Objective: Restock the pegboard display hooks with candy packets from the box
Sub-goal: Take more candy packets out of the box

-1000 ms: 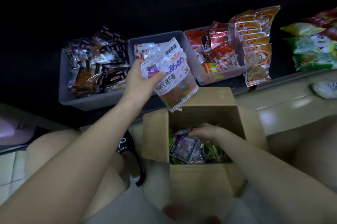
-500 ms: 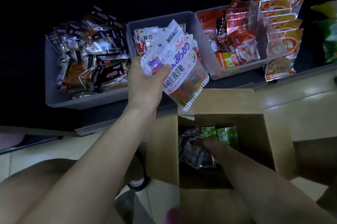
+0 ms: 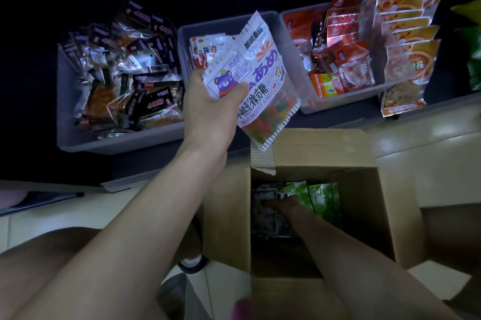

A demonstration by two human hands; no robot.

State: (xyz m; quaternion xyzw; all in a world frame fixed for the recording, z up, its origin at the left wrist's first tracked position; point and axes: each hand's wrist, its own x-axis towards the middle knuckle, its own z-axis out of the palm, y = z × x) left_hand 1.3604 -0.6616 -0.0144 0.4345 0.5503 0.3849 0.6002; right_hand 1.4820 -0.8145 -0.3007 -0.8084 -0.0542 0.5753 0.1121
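From the head camera I see my left hand [image 3: 208,103] raised above the far left corner of the cardboard box [image 3: 385,205], its fingers and thumb curled tight around a small stack of white gummy candy packets [image 3: 263,80]; the thumb presses on the purple bear print, and the packets tilt with their striped bottom edge hanging just over the box's far flap. My right hand [image 3: 282,206] is down inside the box, fingers bent among dark clear-wrapped packets [image 3: 263,218], but it is too dim to tell whether that grip has closed on one. Green packets [image 3: 325,201] stand upright against the box's far wall, just beside that hand. Beyond the box, three grey bins sit in a row on the low shelf: the left bin [image 3: 78,137] holds dark wrapped snacks, the middle bin [image 3: 184,54] holds white and red packets behind my raised hand, and the right bin [image 3: 325,103] holds red packets. Orange packets [image 3: 406,33] hang in an overlapping column at the right bin's far end.
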